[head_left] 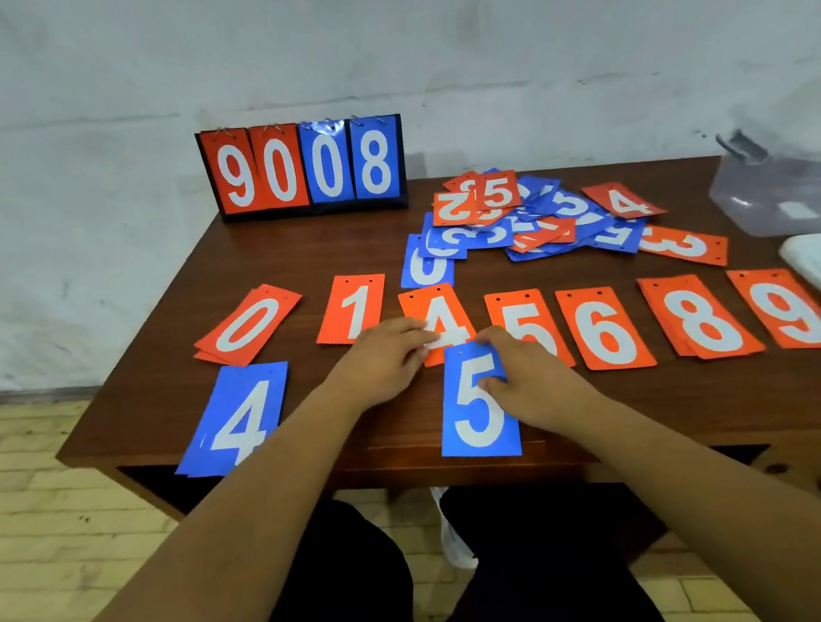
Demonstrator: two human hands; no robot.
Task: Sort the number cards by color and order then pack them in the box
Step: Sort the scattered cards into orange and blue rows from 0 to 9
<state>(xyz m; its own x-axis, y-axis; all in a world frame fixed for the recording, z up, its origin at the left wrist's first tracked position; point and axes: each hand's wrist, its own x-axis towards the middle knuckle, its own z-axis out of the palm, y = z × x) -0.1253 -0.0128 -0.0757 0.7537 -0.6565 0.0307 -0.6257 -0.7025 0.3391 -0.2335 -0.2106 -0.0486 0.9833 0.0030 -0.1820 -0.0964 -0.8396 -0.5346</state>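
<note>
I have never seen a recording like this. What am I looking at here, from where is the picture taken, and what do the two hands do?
There is no machine here. The one picture comes from a camera worn on a person's head, looking down at their own arms. On the brown table lies a row of orange cards: 0, 1, 4, 5, 6, 8, 9. Nearer the edge lie a blue 4 and a blue 5. The left hand rests on the orange 4; the right hand presses on the blue 5. Behind is an unsorted pile, a scoreboard stand showing 9008, and a plastic box at right.
</note>
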